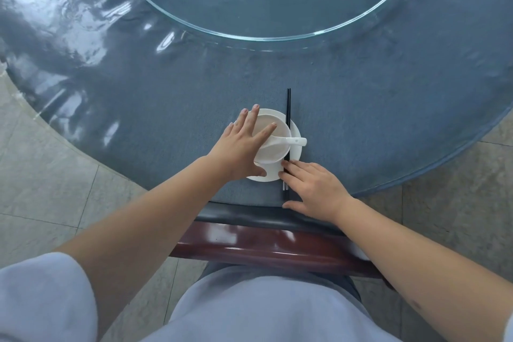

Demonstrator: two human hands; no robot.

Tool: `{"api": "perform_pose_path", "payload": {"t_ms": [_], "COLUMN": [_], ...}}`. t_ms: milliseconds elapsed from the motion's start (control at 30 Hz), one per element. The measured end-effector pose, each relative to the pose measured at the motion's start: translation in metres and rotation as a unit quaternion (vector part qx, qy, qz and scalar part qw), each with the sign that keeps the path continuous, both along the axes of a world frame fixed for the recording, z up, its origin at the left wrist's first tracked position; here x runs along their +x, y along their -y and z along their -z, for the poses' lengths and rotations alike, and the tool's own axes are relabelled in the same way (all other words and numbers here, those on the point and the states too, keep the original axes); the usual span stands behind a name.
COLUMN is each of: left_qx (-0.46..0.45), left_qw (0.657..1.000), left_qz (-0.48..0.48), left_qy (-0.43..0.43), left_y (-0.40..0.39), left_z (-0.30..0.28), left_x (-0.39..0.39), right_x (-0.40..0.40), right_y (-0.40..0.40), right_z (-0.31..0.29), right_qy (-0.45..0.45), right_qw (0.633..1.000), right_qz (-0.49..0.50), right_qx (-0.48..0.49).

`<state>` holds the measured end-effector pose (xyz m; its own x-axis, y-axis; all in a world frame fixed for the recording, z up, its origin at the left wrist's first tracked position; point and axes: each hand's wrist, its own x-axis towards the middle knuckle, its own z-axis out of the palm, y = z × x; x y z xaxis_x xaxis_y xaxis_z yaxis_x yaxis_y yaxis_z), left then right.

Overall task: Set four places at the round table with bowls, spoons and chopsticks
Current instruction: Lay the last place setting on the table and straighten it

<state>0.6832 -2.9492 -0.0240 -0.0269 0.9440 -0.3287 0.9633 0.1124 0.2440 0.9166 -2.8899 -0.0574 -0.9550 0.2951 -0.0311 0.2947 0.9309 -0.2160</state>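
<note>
A person stands at a round bench covered in blue cloth under clear plastic, looking down at one place setting near the bench's edge. On the left, tiled floor shows beyond the curved rim. The left hand lies over the near-left side of a white bowl, its fingers spread almost straight across the rim and thumb on the saucer beneath, steadying rather than gripping. A white spoon rests in the bowl, handle pointing right. Just right of the bowl, a pair of dark chopsticks lies across the saucer's right side, pointing away from the person. The right hand lies flat beside their near ends, fingertips touching them, fingers extended and holding nothing. Beyond, a glass turntable fills the bench's middle. A wooden chair back stands below the setting.

This one place looks nearly finished, with only straightening left. No other settings are in view, so the remaining three cannot be judged.
</note>
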Motion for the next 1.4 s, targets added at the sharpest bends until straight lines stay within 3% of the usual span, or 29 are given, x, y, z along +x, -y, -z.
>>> {"api": "perform_pose_path", "payload": {"t_ms": [367, 467, 567, 667, 900, 1133, 1233, 1400], "left_qx": [0.008, 0.007, 0.012, 0.012, -0.005, -0.013, -0.022, -0.022], "left_qw": [0.99, 0.978, 0.954, 0.919, 0.815, 0.739, 0.725, 0.733], "left_qz": [-0.139, -0.21, -0.297, -0.39, -0.577, -0.671, -0.687, -0.676], "left_qy": [0.024, -0.009, -0.045, -0.058, -0.05, -0.057, -0.054, -0.069], "left_y": [0.065, 0.095, 0.129, 0.168, 0.279, 0.392, 0.443, 0.518], "left_z": [-0.023, -0.034, -0.047, -0.061, -0.076, -0.071, -0.07, -0.078], "left_x": [0.02, 0.022, 0.027, 0.042, 0.072, 0.031, -0.008, -0.067], "right_x": [0.023, 0.011, -0.012, -0.041, -0.131, -0.236, -0.284, -0.342], "right_y": [0.024, 0.033, 0.042, 0.052, 0.114, 0.232, 0.281, 0.343], "right_z": [-0.036, -0.051, -0.067, -0.078, -0.108, -0.107, -0.1, -0.095], "right_qy": [-0.064, -0.022, 0.051, 0.081, 0.082, 0.091, 0.101, 0.114], "right_qw": [0.997, 0.999, 0.997, 0.996, 0.979, 0.953, 0.949, 0.945], "right_qz": [0.037, 0.042, 0.041, -0.026, -0.185, -0.287, -0.299, -0.307], "right_qx": [-0.006, -0.015, -0.029, -0.032, -0.005, -0.007, 0.007, 0.026]}}
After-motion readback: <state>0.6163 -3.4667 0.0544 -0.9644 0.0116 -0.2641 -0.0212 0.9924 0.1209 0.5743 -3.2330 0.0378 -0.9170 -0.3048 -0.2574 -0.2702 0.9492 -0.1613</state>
